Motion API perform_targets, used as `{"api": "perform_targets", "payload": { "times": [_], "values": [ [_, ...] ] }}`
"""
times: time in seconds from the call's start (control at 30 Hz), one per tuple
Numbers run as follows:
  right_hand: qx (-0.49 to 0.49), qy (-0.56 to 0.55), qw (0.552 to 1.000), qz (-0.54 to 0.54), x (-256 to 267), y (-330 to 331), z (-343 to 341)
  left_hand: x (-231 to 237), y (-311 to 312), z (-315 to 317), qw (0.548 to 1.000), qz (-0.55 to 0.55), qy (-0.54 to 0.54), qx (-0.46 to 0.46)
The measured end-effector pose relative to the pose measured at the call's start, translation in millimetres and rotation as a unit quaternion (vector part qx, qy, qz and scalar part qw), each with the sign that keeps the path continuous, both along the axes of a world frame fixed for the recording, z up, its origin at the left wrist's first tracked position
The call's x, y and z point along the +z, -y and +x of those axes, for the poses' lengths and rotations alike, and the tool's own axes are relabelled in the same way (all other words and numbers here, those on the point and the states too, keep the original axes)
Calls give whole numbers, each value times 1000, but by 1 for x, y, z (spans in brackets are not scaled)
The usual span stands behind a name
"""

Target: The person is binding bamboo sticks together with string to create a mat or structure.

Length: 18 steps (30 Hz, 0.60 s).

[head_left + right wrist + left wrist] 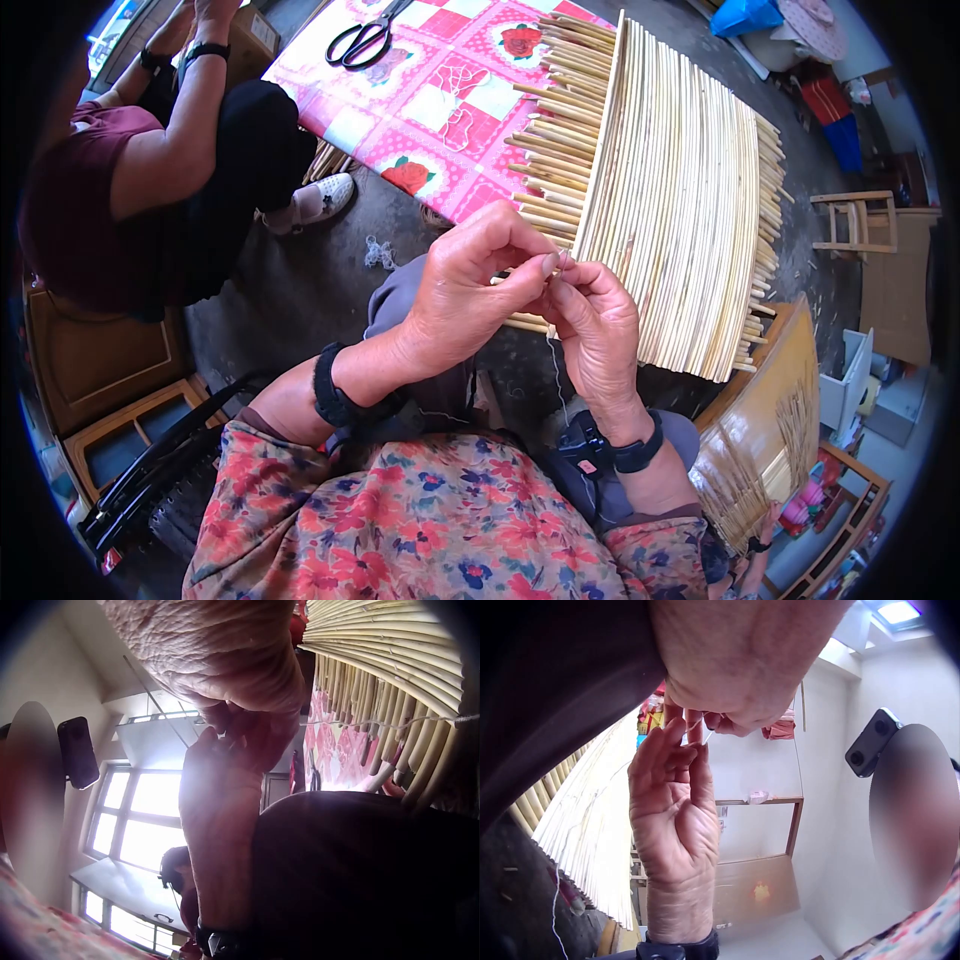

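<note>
Both hands meet at the near left edge of a mat of pale reed stalks (680, 190), fingertips together. My left hand (465, 285) pinches a thin white string (557, 375) between thumb and forefinger. The right hand (600, 335) pinches the same string close beside it, thumb bent against the fingers. From the fingertips the string hangs down toward the lap. In the left wrist view the right hand (676, 817) shows its palm, fingers bent up to the left hand (735, 660). The exact string ends are hidden between the fingers.
The mat lies on a table with a pink floral cloth (350, 128); black scissors (362, 42) and loose string (458, 95) lie there. Another person (150, 170) sits at left. Tangled string (380, 252) is on the floor. A wooden board (740, 430) stands at right.
</note>
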State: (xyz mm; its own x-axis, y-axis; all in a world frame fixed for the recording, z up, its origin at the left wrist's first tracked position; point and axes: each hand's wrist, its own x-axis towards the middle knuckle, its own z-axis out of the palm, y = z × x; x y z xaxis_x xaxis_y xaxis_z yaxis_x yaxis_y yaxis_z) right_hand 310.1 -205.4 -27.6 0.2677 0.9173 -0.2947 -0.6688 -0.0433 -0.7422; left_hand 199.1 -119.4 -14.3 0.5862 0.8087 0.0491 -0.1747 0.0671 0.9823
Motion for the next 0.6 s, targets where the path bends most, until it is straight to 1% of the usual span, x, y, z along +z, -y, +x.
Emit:
{"api": "perform_targets", "payload": {
  "times": [0.07, 0.27, 0.33, 0.53, 0.6],
  "values": [
    [-2, -3, 1000, -3, 0, -1, -1, 1, -1, 0, 1000, -19, -5, -6],
    [-5, 5, 1000, -1, -2, -2, 0, -3, -2, 1, 1000, 18, 9, 0],
    [-5, 10, 1000, -4, -2, -2, -1, 3, -1, 0, 999, -36, -16, -3],
    [-6, 11, 1000, -6, -1, -2, 0, 4, -2, 0, 998, -60, -13, -10],
    [3, 24, 1000, -7, -1, -2, 1, 1, -3, 0, 999, -51, -13, -11]
  ]
}}
